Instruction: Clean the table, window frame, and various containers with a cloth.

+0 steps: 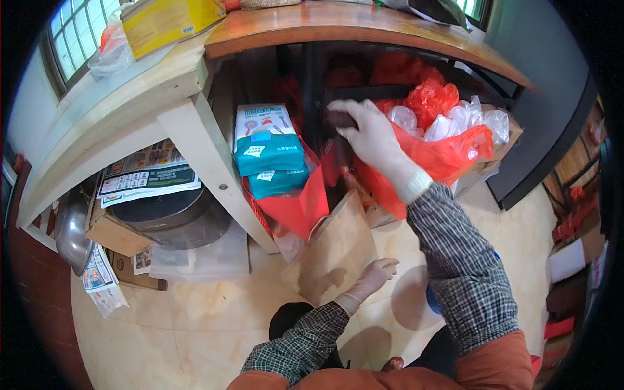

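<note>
My right hand, in a whitish glove, reaches under the wooden table. Its fingers are closed around a dark reddish-brown rounded thing, whose kind I cannot make out. Lower down, my left hand, in a similar glove, is held over the floor with its fingers stretched out and nothing seen in it. Beside it stands a brown paper bag, tilted. A red bag behind it holds teal tissue packs. Right of my right wrist, red plastic bags and clear plastic fill a cardboard box.
The wooden tabletop overhangs both hands, and a dark table leg rises near the right hand. To the left, a pale wooden leg stands beside a dark round pot with papers on top. A dark panel slants at the right.
</note>
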A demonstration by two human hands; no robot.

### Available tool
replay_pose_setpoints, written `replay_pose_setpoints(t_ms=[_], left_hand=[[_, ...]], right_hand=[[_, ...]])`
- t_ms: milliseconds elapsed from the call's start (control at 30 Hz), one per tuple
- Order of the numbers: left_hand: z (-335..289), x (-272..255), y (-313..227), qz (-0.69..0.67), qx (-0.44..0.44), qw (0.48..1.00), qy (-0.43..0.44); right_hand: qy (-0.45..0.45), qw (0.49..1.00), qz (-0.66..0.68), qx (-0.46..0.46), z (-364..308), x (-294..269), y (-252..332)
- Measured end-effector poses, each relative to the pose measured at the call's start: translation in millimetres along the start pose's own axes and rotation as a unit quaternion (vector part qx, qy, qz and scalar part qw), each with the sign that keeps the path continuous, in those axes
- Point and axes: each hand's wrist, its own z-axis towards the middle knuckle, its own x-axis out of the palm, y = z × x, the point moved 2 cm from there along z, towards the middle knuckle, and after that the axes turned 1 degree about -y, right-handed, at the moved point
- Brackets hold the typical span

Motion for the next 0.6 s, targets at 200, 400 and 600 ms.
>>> replay_pose_setpoints(t_ms=[200,400,600], left_hand=[[12,15,-7,-0.054,-0.008,0.998,0.016],[11,17,-2,0.013,0.061,0.998,-0.033],[21,1,18,-0.012,-0.061,0.998,-0.019]], right_hand=[[-0.245,0.967,0.057,0.026,32,-24,-5],[-0.184,0.98,-0.079,0.008,17,22,3],[-0.06,0.996,-0.061,0.029,-35,41,-10]])
